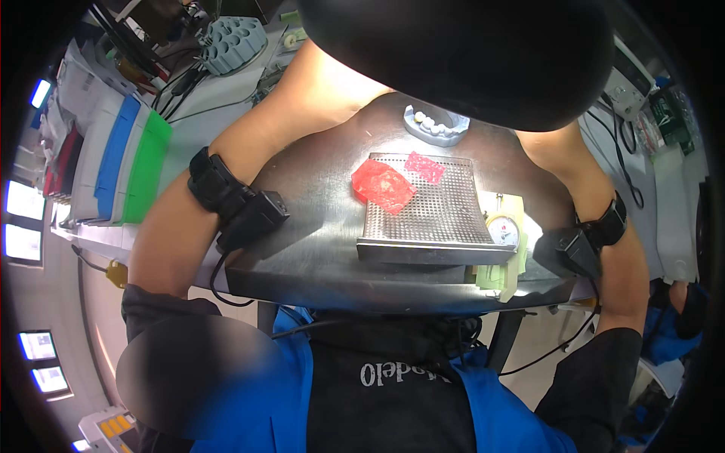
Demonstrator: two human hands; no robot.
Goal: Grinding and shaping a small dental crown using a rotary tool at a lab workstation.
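Note:
A large black rounded object (pixel 461 53) fills the top middle and covers both of my hands, so their fingers and anything in them are hidden. My left forearm (pixel 310 98) and my right forearm (pixel 559 155) run in under it from either side. Between them, partly covered by it, sits a grey dental model (pixel 436 128) with several whitish teeth. Nearer to me lies a perforated metal tray (pixel 445 211). A crumpled red translucent sheet (pixel 383 186) overlaps its left edge, and a small pink textured piece (pixel 425 167) rests near its far edge.
A dial gauge (pixel 503 231) lies at the tray's right on a yellow-green pad (pixel 489 278). All this stands on a dark metal work surface (pixel 317 249). Left are blue and green bins (pixel 147 170) and a grey holder with round holes (pixel 232 45); right, a boxy device (pixel 628 87) with cables.

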